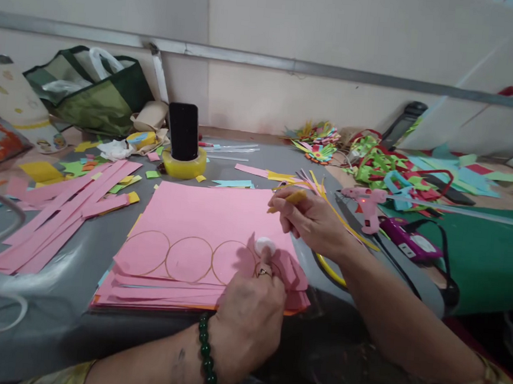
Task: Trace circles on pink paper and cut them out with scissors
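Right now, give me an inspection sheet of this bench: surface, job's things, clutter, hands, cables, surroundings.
Surface: grey table, largely covered with paper.
Job's things: pink paper stack with three drawn circles; yellow pencil.
Clutter: pink strips; tape roll with a phone standing in it; glue gun; coloured scraps.
Hands: left hand curled on the stack, grip unclear; right hand grips the pencil.
Cables: black cable right of the glue gun.
Surroundings: green bag, paper flowers, wall behind.
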Available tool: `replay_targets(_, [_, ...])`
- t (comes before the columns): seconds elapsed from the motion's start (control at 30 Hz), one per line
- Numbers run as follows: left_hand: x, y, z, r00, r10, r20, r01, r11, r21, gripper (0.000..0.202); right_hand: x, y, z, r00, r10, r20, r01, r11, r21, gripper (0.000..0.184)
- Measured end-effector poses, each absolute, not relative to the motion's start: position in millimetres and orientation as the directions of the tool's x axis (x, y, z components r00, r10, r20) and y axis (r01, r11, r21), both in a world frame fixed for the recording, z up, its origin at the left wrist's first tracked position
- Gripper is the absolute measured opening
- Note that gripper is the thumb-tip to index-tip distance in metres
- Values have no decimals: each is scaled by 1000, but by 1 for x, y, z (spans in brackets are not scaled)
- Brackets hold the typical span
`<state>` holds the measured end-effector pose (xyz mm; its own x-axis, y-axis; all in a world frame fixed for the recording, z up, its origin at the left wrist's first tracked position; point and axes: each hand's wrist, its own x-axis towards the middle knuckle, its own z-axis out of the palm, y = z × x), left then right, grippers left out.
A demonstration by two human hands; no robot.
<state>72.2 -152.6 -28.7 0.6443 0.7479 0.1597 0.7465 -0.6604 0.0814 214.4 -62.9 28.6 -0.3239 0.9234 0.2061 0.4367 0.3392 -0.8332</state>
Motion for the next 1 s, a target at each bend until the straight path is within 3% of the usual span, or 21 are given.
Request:
replay_targets(0.23, [74,-151,-25,654,746,123,737,-666,117,32,211,-67,22,-384,884,266,397,418,-817,35])
replay_targets(0.37, [87,-154,-14,627,779,27,769,-624,137,36,205,-58,26,-457,861,223,458,443,-770,36])
replay_targets(0.47, [98,-155,-5,618,785,-29,784,-614,88,39,197,-52,31,-500,838,220,501,487,-716,34])
replay_targets(0.63, [97,-153,-7,652,757,52,758,-653,2,41,207,-57,35,-500,834,233,562,517,-646,19])
replay_targets(0.77, [80,-151,-16,646,747,158,746,-661,80,34,231,-70,24,-597,778,196,600,595,-535,16])
replay_targets(1.0, [45,-160,-16,624,729,280,709,-679,190,28,240,-81,2,-555,824,110,570,474,-671,27])
